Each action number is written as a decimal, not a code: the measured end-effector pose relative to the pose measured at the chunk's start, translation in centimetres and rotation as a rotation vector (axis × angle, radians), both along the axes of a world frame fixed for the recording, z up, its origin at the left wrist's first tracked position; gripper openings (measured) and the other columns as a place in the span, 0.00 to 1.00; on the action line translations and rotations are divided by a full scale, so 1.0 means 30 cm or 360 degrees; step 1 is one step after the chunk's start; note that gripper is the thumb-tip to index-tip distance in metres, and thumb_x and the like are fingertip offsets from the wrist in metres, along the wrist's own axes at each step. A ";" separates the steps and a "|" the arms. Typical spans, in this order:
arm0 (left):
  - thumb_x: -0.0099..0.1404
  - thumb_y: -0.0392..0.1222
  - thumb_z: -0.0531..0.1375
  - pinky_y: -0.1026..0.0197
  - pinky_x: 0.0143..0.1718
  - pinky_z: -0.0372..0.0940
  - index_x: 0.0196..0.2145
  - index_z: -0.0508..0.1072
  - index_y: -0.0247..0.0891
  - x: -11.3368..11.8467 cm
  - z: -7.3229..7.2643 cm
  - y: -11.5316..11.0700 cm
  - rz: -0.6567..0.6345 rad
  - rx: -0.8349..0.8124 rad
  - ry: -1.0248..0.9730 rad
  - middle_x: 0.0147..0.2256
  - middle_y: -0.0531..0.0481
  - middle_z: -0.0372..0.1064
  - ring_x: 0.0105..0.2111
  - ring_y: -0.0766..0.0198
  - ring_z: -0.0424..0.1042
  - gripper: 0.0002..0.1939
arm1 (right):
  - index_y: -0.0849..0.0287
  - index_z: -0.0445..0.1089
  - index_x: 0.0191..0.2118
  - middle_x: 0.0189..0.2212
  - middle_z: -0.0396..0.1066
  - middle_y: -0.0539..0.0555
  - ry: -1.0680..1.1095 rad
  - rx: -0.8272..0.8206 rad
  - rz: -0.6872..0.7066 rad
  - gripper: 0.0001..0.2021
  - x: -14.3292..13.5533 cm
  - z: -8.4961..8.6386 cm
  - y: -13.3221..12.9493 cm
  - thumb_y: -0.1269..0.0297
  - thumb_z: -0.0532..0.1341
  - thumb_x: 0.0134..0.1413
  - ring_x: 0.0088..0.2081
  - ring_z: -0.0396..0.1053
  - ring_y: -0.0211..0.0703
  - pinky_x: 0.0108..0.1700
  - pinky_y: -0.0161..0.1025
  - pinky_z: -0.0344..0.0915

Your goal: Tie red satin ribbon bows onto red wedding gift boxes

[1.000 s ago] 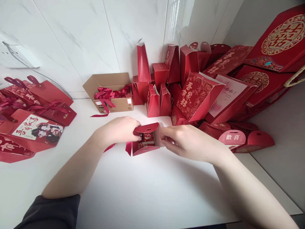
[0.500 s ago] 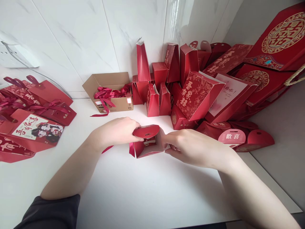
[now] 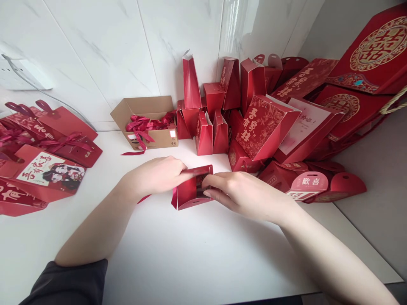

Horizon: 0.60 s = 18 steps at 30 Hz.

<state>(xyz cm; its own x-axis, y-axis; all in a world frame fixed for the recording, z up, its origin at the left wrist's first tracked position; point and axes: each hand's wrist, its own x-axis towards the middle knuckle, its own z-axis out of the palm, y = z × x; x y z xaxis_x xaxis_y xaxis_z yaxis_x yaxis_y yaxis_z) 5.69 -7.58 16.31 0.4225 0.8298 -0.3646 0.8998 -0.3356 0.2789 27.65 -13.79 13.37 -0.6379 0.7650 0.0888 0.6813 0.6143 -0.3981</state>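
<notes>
A small red paper gift box (image 3: 186, 192) sits on the white table in front of me, its top partly uncovered. My left hand (image 3: 167, 171) is closed on the box's far left edge, thumb hidden behind the flap. My right hand (image 3: 233, 188) comes from the right, its bent fingers and thumb together at the box's right side and over the opening. Those fingers cover most of what lies inside. A dark pink ribbon (image 3: 174, 199) shows at the box's left end, and another bit of ribbon (image 3: 144, 199) pokes out beneath my left wrist.
Behind my left hand stands an open brown carton (image 3: 159, 142) with red ribbons (image 3: 140, 127) inside, one trailing out. Several red gift boxes (image 3: 254, 125) are piled at the back and right. Ribboned red boxes (image 3: 71, 148) stand at the left, below a wall socket (image 3: 23, 74).
My right hand has moved left over the opening, and the box's right side is now under its fingers. The far flap stands more upright. My left hand has kept its place.
</notes>
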 end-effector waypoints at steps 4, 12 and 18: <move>0.64 0.70 0.42 0.57 0.20 0.42 0.18 0.51 0.39 0.012 -0.018 0.032 0.0190 -0.0012 0.0031 0.17 0.52 0.47 0.14 0.67 0.46 0.32 | 0.53 0.70 0.45 0.42 0.65 0.53 0.0063 0.0084 0.0042 0.13 -0.003 -0.019 0.007 0.54 0.51 0.67 0.32 0.65 0.37 0.33 0.36 0.59; 0.63 0.70 0.43 0.58 0.19 0.45 0.19 0.49 0.39 0.009 -0.064 0.109 0.0310 -0.0125 0.0006 0.17 0.51 0.53 0.14 0.68 0.49 0.31 | 0.58 0.67 0.40 0.37 0.69 0.54 -0.0012 0.0190 0.0171 0.05 -0.007 -0.019 0.016 0.65 0.56 0.64 0.36 0.66 0.42 0.35 0.38 0.58; 0.61 0.68 0.50 0.59 0.22 0.53 0.22 0.67 0.38 -0.032 -0.036 0.129 0.0049 -0.0069 0.0055 0.22 0.46 0.67 0.19 0.62 0.64 0.29 | 0.58 0.64 0.40 0.34 0.71 0.54 -0.0041 0.0000 0.0151 0.04 -0.001 -0.017 0.023 0.64 0.57 0.62 0.30 0.65 0.40 0.29 0.36 0.54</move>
